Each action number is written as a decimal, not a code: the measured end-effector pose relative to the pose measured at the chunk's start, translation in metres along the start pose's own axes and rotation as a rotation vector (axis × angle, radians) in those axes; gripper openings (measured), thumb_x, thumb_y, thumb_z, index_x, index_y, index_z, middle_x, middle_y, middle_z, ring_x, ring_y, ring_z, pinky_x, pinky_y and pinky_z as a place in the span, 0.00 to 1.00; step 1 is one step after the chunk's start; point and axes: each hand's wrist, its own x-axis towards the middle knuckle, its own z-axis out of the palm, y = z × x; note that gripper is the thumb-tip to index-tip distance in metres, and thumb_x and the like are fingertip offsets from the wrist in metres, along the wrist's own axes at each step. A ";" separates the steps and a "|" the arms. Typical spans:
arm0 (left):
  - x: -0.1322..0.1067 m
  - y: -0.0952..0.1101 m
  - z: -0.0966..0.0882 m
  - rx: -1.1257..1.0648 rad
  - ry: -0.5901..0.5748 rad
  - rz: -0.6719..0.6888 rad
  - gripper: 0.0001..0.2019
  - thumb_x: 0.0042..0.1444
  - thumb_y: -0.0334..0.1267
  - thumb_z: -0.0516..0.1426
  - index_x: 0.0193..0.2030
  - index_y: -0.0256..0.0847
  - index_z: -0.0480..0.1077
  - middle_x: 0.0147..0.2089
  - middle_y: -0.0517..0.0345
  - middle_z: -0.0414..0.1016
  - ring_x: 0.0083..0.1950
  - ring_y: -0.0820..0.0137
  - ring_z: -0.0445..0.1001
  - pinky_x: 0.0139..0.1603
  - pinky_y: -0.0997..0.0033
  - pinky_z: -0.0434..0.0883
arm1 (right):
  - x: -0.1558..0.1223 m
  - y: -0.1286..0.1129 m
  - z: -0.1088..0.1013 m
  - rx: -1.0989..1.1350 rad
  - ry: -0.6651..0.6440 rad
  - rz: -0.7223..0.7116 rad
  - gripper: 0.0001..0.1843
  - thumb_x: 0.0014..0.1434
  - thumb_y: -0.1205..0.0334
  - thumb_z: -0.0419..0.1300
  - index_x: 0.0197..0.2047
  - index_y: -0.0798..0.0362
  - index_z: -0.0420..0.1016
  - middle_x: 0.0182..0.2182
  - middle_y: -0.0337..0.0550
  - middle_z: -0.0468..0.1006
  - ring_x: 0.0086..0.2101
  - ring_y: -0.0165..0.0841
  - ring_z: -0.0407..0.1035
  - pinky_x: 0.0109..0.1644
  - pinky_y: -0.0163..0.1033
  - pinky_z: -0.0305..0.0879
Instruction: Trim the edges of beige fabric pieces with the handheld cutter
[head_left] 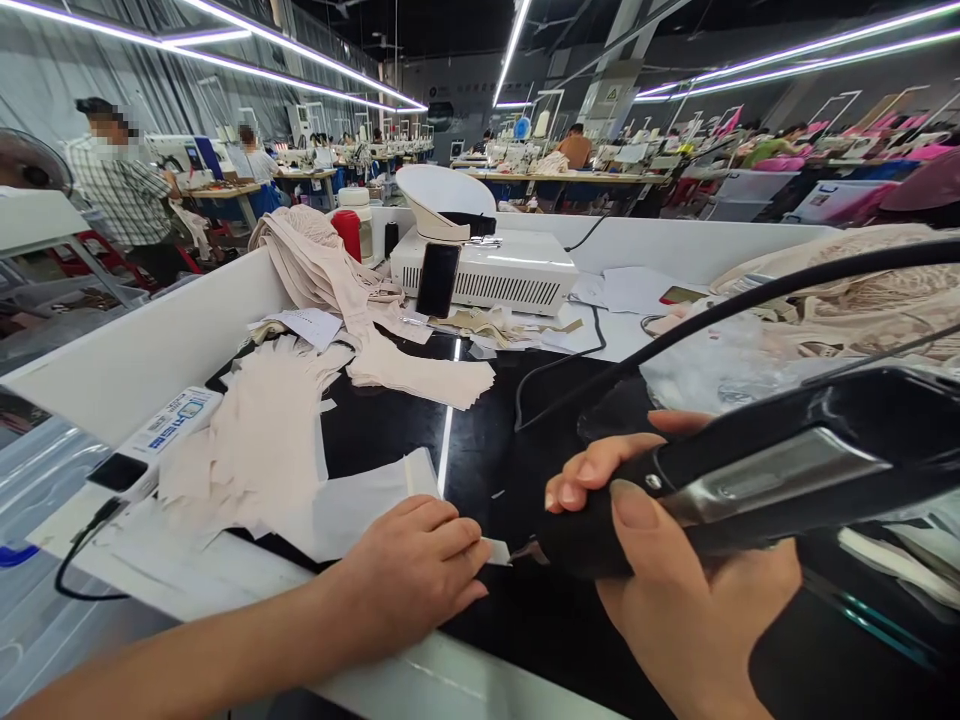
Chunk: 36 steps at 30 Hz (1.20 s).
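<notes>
In my right hand (667, 570) is a black corded hand tool (787, 470) with a long metal lever plate along its side; my fingers and thumb wrap round its front part. Its narrow tip points left at the end of a small white strip (497, 551). My left hand (420, 570), fingers bent and close together, presses on that strip, which sticks out beyond the fingertips. Behind the left hand a thin white sheet (367, 500) extends left. Next to it lies a pile of pale pink fabric pieces (259, 440).
A glossy black panel (390, 430) forms the work surface inside white side walls (150, 340). At the back stand a white vented box (502, 270) and a phone (438, 280). Lace fabric (847, 285) and clear plastic lie right. The tool's thick black cable (750, 290) arches across.
</notes>
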 end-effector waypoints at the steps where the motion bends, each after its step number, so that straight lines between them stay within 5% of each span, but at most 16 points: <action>1: 0.000 -0.001 -0.001 -0.024 0.001 -0.008 0.13 0.96 0.43 0.61 0.67 0.38 0.84 0.55 0.53 0.91 0.56 0.61 0.89 0.67 0.63 0.86 | 0.000 0.001 0.000 -0.009 0.003 0.002 0.25 0.71 0.42 0.91 0.58 0.39 0.87 0.32 0.31 0.87 0.26 0.35 0.82 0.32 0.41 0.87; 16: -0.014 -0.028 -0.004 -0.125 -0.011 -0.052 0.08 0.88 0.27 0.65 0.61 0.41 0.87 0.59 0.51 0.94 0.58 0.62 0.92 0.68 0.61 0.87 | -0.001 -0.003 -0.003 -0.030 0.045 0.053 0.28 0.63 0.41 0.94 0.56 0.38 0.90 0.31 0.32 0.87 0.26 0.36 0.81 0.33 0.41 0.89; 24: -0.014 -0.028 0.004 -0.095 0.012 -0.048 0.07 0.89 0.30 0.65 0.60 0.42 0.87 0.58 0.51 0.94 0.58 0.61 0.92 0.66 0.60 0.86 | 0.005 -0.010 -0.013 -0.044 -0.019 0.125 0.26 0.62 0.44 0.94 0.55 0.38 0.90 0.31 0.36 0.87 0.28 0.44 0.84 0.33 0.52 0.90; 30: -0.014 -0.023 0.002 -0.102 0.009 -0.059 0.07 0.90 0.32 0.65 0.60 0.43 0.87 0.58 0.52 0.93 0.58 0.63 0.92 0.67 0.62 0.87 | 0.006 -0.001 0.010 0.049 0.084 0.002 0.25 0.64 0.46 0.93 0.57 0.38 0.90 0.31 0.32 0.85 0.25 0.41 0.80 0.30 0.49 0.86; 36: -0.010 -0.013 0.001 -0.123 0.006 -0.069 0.08 0.91 0.32 0.64 0.58 0.42 0.88 0.57 0.51 0.93 0.57 0.63 0.92 0.66 0.63 0.86 | 0.006 0.005 0.021 0.076 0.041 0.002 0.24 0.67 0.46 0.92 0.58 0.37 0.89 0.33 0.32 0.85 0.26 0.40 0.81 0.31 0.47 0.86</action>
